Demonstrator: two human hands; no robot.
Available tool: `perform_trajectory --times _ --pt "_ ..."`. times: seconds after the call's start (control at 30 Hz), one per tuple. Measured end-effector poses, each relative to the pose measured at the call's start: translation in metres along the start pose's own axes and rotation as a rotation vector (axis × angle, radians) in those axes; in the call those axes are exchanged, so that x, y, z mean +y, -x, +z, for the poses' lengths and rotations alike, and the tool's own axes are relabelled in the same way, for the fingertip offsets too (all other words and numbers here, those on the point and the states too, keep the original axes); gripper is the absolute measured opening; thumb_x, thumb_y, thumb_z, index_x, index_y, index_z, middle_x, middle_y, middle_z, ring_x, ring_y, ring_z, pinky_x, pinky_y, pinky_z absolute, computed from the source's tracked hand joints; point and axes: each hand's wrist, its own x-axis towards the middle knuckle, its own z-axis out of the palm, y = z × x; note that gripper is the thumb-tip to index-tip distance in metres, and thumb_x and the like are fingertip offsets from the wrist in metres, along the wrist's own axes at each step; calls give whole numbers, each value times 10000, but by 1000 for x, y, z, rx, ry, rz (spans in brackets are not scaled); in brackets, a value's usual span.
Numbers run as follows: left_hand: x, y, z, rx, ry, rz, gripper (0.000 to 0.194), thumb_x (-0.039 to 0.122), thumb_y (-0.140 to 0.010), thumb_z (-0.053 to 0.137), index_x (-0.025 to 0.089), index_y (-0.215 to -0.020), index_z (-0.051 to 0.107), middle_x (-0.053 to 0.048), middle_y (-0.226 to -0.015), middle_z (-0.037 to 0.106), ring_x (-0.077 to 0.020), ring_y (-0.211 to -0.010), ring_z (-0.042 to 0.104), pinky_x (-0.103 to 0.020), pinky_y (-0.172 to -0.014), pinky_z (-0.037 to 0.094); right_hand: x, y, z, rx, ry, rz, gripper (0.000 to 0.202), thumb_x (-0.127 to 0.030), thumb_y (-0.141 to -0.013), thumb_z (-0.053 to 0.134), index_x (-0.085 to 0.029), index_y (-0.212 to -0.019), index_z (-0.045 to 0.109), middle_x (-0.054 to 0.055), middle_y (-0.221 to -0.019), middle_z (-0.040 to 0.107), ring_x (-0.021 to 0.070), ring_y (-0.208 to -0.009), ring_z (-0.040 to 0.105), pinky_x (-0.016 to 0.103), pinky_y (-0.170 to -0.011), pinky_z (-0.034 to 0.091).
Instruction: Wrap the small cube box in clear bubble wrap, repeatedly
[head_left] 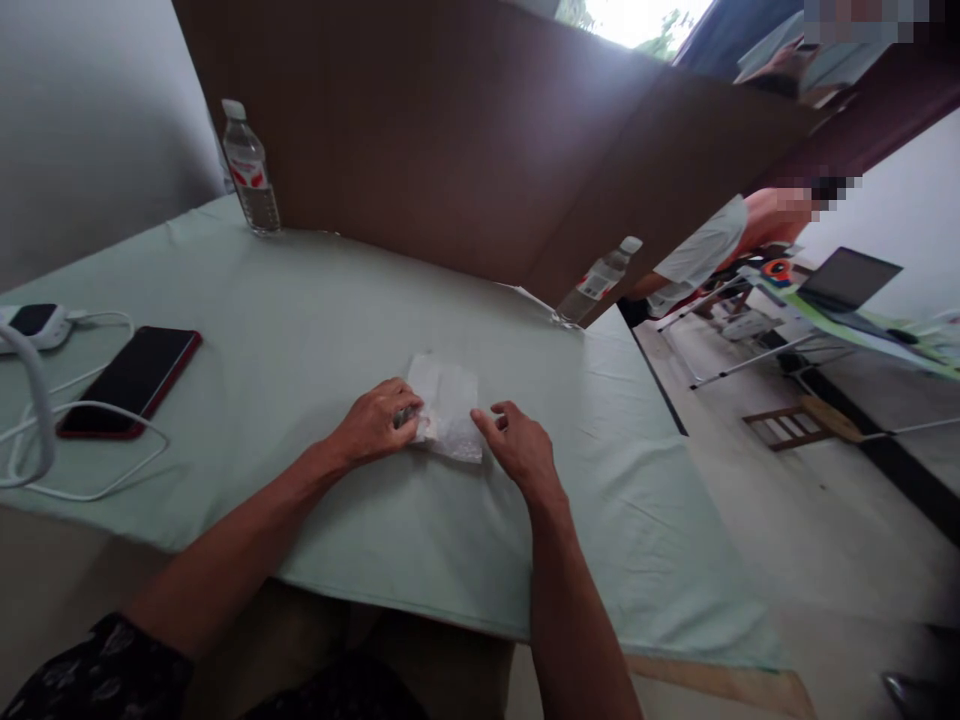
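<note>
A clear plastic bag [450, 405] lies flat on the pale green tablecloth, a small whitish thing [429, 428] showing at its left side. My left hand [375, 422] is closed at the bag's left edge, with crumpled, shiny plastic between thumb and fingers. Just right of the bag is my right hand [523, 447], its fingers loosely bent and the thumb apart from them. Nothing shows in that hand, and its thumb tip is close to the bag's right edge.
On the left lie a phone [131, 380] with a red case, a white cable [112, 408] and a white device [37, 325]. Water bottles [251, 175] [600, 282] stand by the brown panel [420, 130]. A laptop [847, 290] and people are beyond, right.
</note>
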Motion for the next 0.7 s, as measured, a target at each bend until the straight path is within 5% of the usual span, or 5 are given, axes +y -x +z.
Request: perform_trajectory --times 0.1,0.3,0.7 --pt "0 1 1 -4 4 9 205 232 -867 576 174 -1001 720 -85 -1006 688 -186 -912 650 -319 -838 523 3 0 2 -152 -58 42 526 -577 -952 500 -148 -1219 645 110 -880 756 271 -887 712 346 -763 465" --pt "-2 1 3 -2 -10 32 199 233 -872 585 175 -1004 721 -84 -988 688 -192 -913 649 -322 -837 526 -17 4 28 -59 -200 -75 696 -481 -803 723 -143 -1379 529 160 -1156 722 276 -961 706 365 -799 529" --pt "-1 1 4 -12 -21 3 199 242 -878 595 191 -1025 718 -77 -1016 682 -188 -934 651 -319 -846 523 -9 1 40 4 -432 -151 645 -323 -774 662 -164 -1378 503 44 -879 698 196 -698 634 342 -698 525"
